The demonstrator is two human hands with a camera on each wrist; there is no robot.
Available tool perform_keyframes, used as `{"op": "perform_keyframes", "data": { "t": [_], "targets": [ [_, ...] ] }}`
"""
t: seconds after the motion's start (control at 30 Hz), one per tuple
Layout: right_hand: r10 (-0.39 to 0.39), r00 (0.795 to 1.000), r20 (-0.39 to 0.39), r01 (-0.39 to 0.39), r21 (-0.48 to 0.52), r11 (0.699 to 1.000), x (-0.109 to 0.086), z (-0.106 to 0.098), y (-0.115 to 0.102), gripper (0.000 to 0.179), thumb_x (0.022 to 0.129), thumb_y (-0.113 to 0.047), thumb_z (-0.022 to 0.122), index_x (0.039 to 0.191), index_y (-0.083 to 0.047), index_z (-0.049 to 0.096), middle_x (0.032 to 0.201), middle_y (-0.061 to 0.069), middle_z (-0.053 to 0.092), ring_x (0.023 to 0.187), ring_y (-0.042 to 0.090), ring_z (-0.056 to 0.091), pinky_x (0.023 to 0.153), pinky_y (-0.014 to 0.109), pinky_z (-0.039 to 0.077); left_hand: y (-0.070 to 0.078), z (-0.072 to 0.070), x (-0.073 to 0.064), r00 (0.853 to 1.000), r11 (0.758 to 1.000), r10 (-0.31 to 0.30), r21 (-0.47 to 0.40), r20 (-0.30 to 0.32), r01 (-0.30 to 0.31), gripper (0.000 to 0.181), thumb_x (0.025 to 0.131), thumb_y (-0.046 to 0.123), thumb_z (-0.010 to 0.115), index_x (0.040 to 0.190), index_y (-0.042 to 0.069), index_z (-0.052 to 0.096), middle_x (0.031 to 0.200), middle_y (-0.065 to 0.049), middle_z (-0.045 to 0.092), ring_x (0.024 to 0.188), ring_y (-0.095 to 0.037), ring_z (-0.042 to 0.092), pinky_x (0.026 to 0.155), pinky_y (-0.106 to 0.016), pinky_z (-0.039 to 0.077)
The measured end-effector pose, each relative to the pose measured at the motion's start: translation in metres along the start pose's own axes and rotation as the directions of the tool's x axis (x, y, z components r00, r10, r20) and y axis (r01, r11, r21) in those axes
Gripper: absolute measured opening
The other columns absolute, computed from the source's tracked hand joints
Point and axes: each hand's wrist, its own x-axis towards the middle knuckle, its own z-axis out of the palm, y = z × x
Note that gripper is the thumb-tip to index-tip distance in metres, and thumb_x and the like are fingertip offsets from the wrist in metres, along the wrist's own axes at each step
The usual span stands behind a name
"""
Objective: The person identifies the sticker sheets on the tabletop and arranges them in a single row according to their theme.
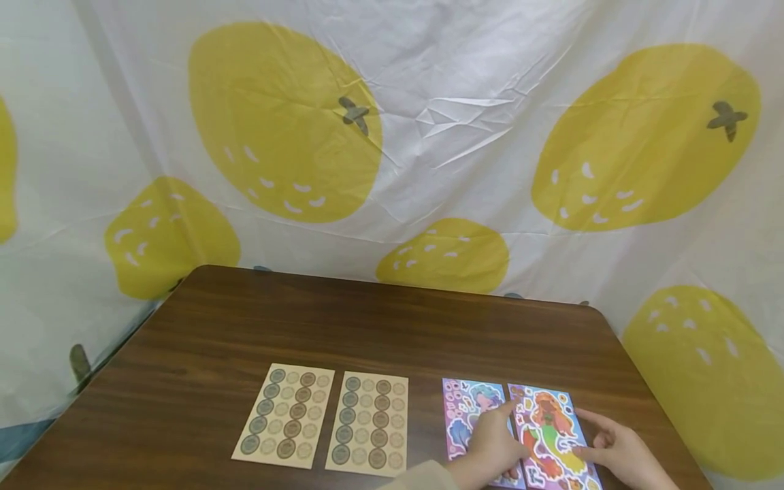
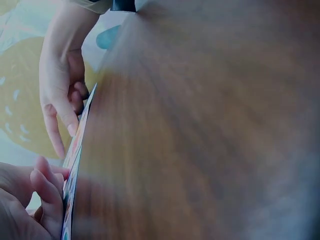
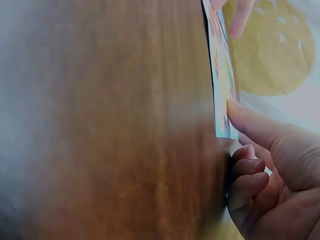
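Note:
Two mermaid sticker sheets lie side by side at the table's front right in the head view. The left sheet shows a blue-haired mermaid sticker sheet, partly covered by my left hand. Its thumb and forefinger reach the left edge of the orange-haired mermaid sticker sheet. My right hand is at that sheet's right side, forefinger stretched along the edge. In the right wrist view, the right thumb rests on the sheet's face while the other fingers bend beside it. Left fingers touch a sheet in the left wrist view.
Two beige sheets of round stickers, the left sheet and the right sheet, lie left of the mermaid sheets. The dark wooden table has rounded far corners. A lemon-print curtain hangs behind it and along its sides.

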Motion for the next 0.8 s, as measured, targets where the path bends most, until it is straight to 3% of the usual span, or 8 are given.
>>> {"op": "perform_keyframes", "data": {
  "t": [0.23,0.57,0.8],
  "targets": [
    [-0.082,0.996,0.044,0.081,0.032,0.996,0.0035,-0.0017,0.0044,0.076,0.079,-0.025,0.078,0.136,0.01,0.042,0.068,0.003,0.05,0.051,0.008,0.041,0.046,0.022,0.039,0.0033,-0.0046,-0.0009,0.999,0.997,-0.036,-0.065,0.024,0.037,0.074,0.061,-0.012,0.078,0.13,0.002,0.057,0.035,0.001,0.046,0.024,-0.006,0.036,0.027,-0.024,0.041],
    [-0.067,0.993,0.096,0.058,0.089,0.994,0.0052,-0.004,0.0026,0.084,0.077,-0.031,0.079,0.139,0.009,0.039,0.068,0.004,0.051,0.044,0.004,0.037,0.039,0.018,0.037,0.0022,-0.0037,0.001,0.998,0.995,-0.059,-0.081,0.025,0.061,0.07,0.061,-0.011,0.079,0.127,0.002,0.06,0.034,0.0,0.046,0.023,-0.007,0.036,0.027,-0.025,0.04],
    [-0.063,0.993,0.104,0.055,0.076,0.996,0.0035,-0.005,0.0022,0.081,0.078,-0.027,0.078,0.139,0.01,0.038,0.068,0.004,0.053,0.044,0.006,0.041,0.039,0.02,0.039,0.0037,-0.0045,0.0013,0.997,0.999,-0.048,-0.011,0.053,0.049,0.07,0.063,-0.009,0.078,0.129,0.005,0.059,0.034,0.0,0.045,0.023,-0.007,0.036,0.026,-0.023,0.039]
  ]
}}
